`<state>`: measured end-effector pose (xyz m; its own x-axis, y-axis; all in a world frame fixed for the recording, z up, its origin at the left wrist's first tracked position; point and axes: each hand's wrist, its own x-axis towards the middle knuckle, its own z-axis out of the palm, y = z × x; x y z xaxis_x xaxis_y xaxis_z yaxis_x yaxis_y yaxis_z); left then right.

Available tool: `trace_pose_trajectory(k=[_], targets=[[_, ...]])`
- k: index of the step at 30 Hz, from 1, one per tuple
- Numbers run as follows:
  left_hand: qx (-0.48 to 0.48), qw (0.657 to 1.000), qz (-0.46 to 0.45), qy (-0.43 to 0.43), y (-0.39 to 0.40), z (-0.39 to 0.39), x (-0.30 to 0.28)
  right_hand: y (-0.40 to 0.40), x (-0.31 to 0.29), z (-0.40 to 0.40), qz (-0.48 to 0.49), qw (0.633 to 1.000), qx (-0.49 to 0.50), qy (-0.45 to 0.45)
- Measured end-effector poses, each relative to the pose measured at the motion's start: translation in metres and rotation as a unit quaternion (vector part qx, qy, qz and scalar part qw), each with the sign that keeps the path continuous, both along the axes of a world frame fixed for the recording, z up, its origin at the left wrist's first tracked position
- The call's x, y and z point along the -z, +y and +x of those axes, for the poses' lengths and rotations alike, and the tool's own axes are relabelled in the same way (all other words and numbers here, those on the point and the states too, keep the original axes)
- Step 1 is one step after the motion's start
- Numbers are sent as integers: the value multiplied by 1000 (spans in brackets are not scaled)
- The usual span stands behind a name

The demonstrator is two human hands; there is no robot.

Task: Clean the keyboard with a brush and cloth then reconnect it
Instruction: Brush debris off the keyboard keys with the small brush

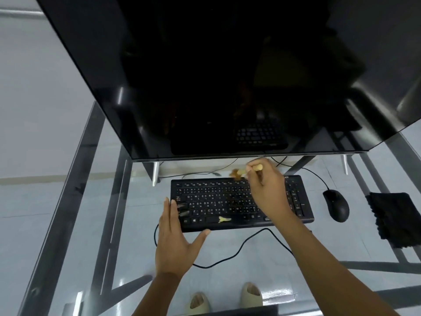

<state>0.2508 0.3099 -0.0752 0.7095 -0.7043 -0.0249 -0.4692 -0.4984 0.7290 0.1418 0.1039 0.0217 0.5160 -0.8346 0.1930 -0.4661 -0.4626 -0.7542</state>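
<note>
Keyboard point(227, 201), black plastic, lies on the glass counter point(250, 265) below the dark monitor point(205, 76). Right hand point(266, 190) grips a pale-handled brush point(241, 172) over its top row; left hand point(175, 238) rests flat, fingers straight, on its left end.

Big dark monitor point(227, 76) standing at the back of the glass desk point(114, 224), black mouse point(336, 205) lying right of centre, two pale slippers point(227, 297) showing through the glass.
</note>
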Motion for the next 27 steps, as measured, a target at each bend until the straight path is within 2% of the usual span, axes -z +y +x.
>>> trace_pose_trajectory(k=[2,3,4,5,7,8,10,12,13,15,17,19,23,24,25,27], targets=[[-1,1000,-4,4,1,1,1,10,1,9,76,994,-69,23],[-1,1000,-8,6,1,2,2,16,1,13,82,989,-109,49],[-1,1000,-12,8,2,2,2,18,3,15,49,989,-123,66],[-2,1000,-17,11,2,2,3,16,5,16,23,992,-108,55],[-1,1000,-26,18,1,1,2,9,0,16,-20,1000,-17,-6],[-1,999,-31,19,3,3,3,10,-1,18,-4,999,17,-39],[4,999,-39,15,3,4,4,19,-5,22,104,994,-2,-42],[7,999,-41,12,4,5,6,37,-3,26,207,970,-123,42],[7,999,-43,13,4,4,6,42,-1,25,220,960,-162,67],[3,999,-45,16,3,4,5,34,2,23,184,974,-119,48],[0,999,-47,14,3,4,5,18,-2,21,126,992,17,1],[1,999,-44,5,3,6,6,17,-8,22,136,988,74,-23],[7,999,-31,-4,3,6,10,65,-5,33,223,966,-123,50],[8,999,-30,-3,3,5,9,69,-3,33,218,961,-155,65],[7,1000,-30,-1,2,5,8,65,-1,34,202,965,-152,70],[3,1000,-29,2,2,5,7,42,-1,34,126,986,-79,72]])
